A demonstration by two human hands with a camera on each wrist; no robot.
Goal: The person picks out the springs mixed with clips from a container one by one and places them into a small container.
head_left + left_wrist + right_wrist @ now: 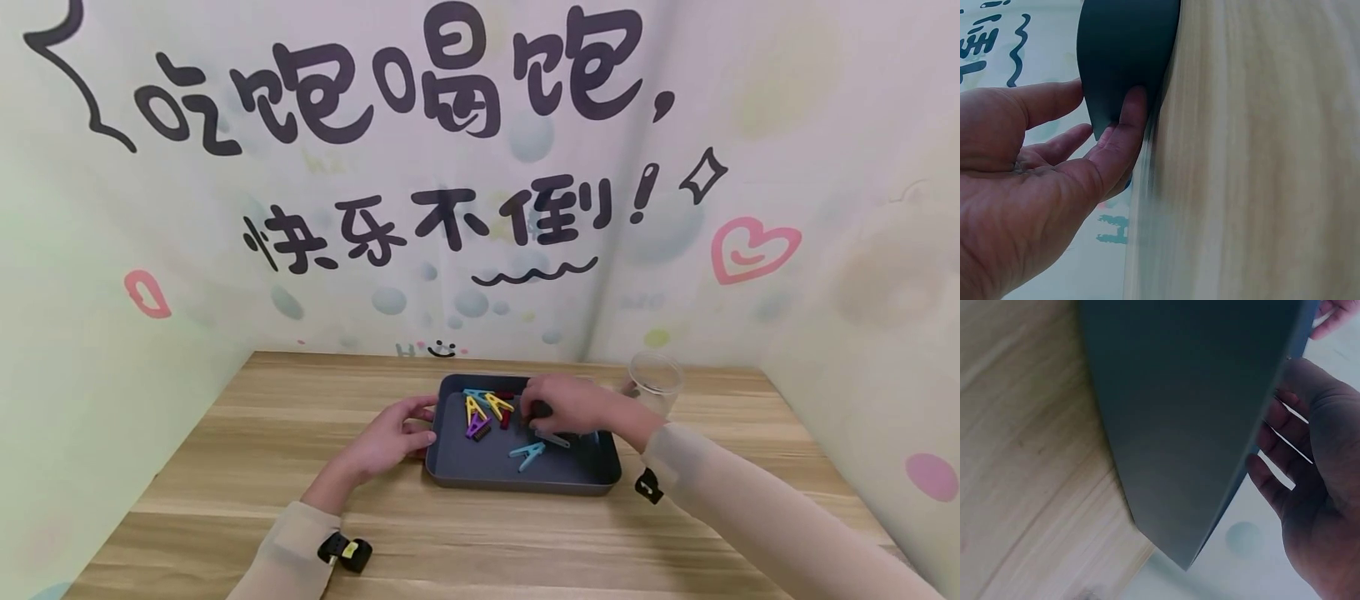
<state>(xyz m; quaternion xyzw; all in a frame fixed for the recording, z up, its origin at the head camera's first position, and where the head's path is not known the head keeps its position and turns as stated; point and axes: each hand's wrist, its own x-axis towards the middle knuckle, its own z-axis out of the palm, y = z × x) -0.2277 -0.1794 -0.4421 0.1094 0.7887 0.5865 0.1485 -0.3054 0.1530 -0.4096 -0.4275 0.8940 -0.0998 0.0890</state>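
A dark grey rectangular tray (480,483) stands on the table with small clothespins inside. My left hand (390,440) is at its left end; in the left wrist view the fingers (1116,150) rest against the outer wall. Over the tray's right half, my right hand (573,404) reaches down with bent fingers, their tips hidden behind the rim in the right wrist view. I cannot tell whether it pinches a clip. Just below it lie a grey clothespin (553,438) and a light blue clothespin (528,454). Yellow clothespins (498,406) and a purple clothespin (477,427) lie further left.
A clear plastic cup (656,379) stands behind the right forearm, near the table's back edge. The wooden table (262,433) meets a printed wall curtain (420,250) at the back. Dark straps with small devices (347,552) sit on both wrists.
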